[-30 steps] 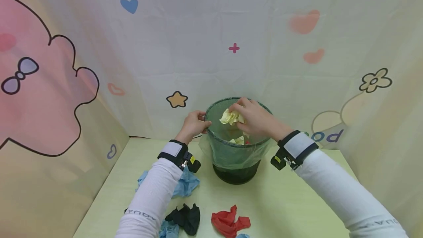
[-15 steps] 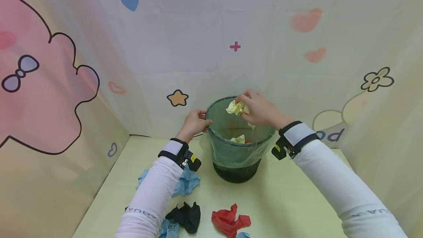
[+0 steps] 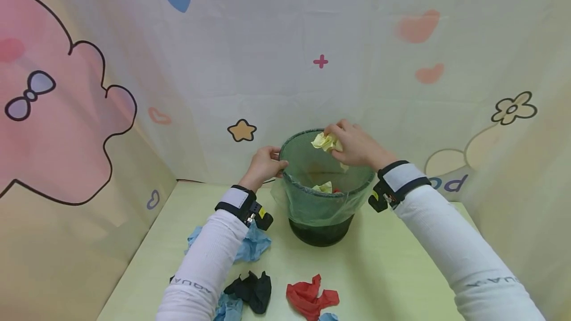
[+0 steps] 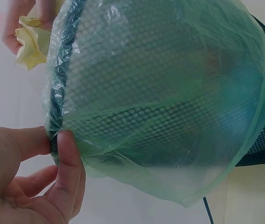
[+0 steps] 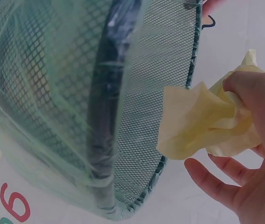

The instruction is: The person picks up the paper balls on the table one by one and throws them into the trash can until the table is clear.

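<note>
Pinching a crumpled piece of yellow paper point(image 3: 327, 142), the right hand point(image 3: 358, 147) holds it above the mouth of the dark mesh bin point(image 3: 320, 236), towards the far right of the rim; one of its fingers point(image 5: 212, 185) stretches free below the sheet. A loose flap hangs under that hand, and I cannot tell whether it belongs to the same piece. The paper should weigh almost nothing and be soft, creasing under any squeeze, so a light hold on a bunched fold ought to be enough. The left hand point(image 3: 265, 166) grips the bin's left rim between thumb and fingers, over the thin green liner point(image 3: 311, 213). That film looks slippery and easily torn, so the firm rim seems the better place to hold. Inside lie another yellow scrap point(image 3: 323, 187) and something red. On the counter point(image 3: 397, 266) are crumpled blue point(image 3: 255, 244), black point(image 3: 253, 291) and red point(image 3: 311, 298) scraps, nearer the person.
</note>
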